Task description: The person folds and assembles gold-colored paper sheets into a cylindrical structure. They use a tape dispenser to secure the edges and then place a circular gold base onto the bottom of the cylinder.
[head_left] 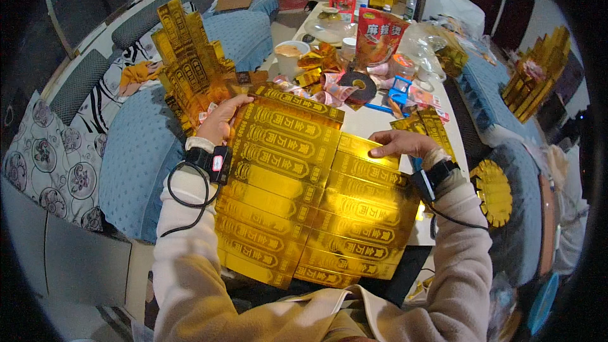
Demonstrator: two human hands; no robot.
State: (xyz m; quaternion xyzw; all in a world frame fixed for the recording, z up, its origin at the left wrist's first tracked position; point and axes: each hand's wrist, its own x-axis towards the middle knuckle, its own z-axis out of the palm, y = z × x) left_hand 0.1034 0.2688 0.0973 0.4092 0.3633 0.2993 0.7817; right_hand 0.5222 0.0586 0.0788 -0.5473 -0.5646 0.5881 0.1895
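Observation:
A large gold foil card sheet [269,180], embossed with rows of long bar shapes, is held tilted in front of my body. A slanting seam divides it from a right-hand panel [361,215]; I cannot tell whether this is a second sheet or a fold. My left hand [221,120] grips the upper left edge, its thumb towards the top corner. At the upper right edge, my right hand [405,144] closes over the panel with its fingertips on the shiny face. Behind the left hand stands a tiered gold foil stack [193,57].
On the white table [446,111] are a roll of black tape [358,87], blue-handled scissors [398,92], a red food packet [379,35] and a white tub [291,54]. Blue-covered sofas [136,158] flank it. A round gold piece [493,193] is at the right.

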